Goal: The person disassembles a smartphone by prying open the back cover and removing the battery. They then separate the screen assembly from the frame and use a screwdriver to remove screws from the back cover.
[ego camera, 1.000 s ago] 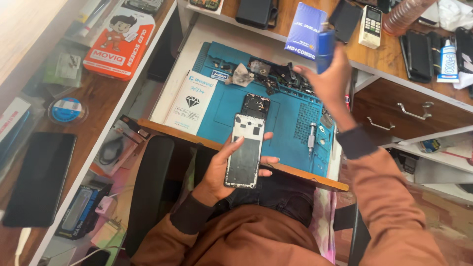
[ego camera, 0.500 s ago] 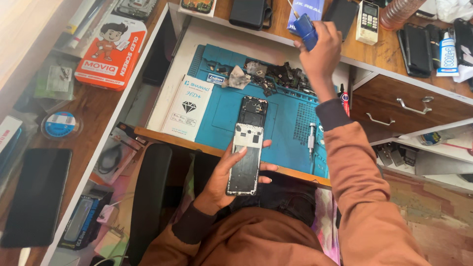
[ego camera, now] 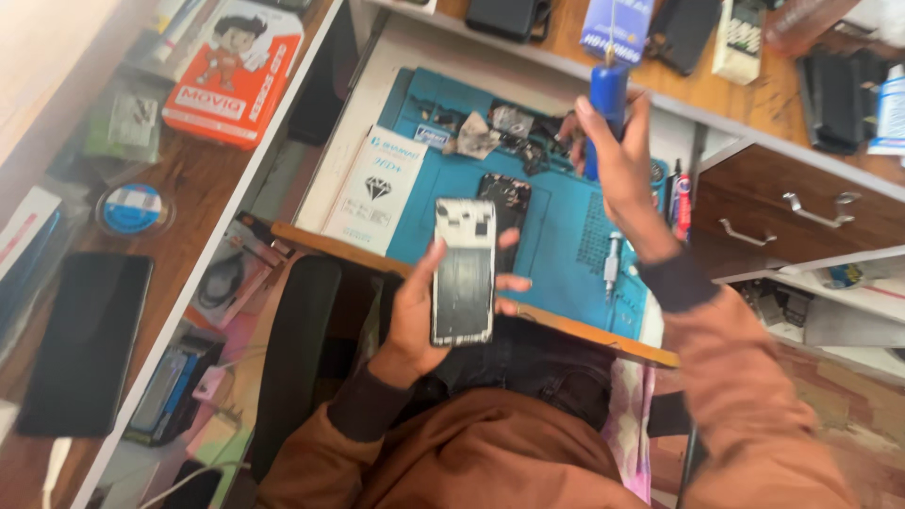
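My left hand [ego camera: 424, 316] holds an opened phone body [ego camera: 464, 271] upright over my lap, its white frame and dark inside facing up. My right hand [ego camera: 622, 174] is raised over the far right of the blue work mat [ego camera: 556, 236] and grips a blue pen-shaped tool [ego camera: 608, 94] with a thin needle tip pointing up. A second dark phone part [ego camera: 506, 198] lies on the mat just behind the held phone.
Small parts and crumpled foil [ego camera: 476, 137] lie at the mat's far edge. A white flat box [ego camera: 377, 188] sits on the mat's left. A screwdriver [ego camera: 612, 264] and red pen [ego camera: 682, 203] lie right. Wooden drawers [ego camera: 801, 212] stand right; a black tablet [ego camera: 85, 339] and orange box [ego camera: 231, 71] lie left.
My right hand has come back down from the shelf toward the mat with the blue tool. The left hand with the phone has stayed about where it was.
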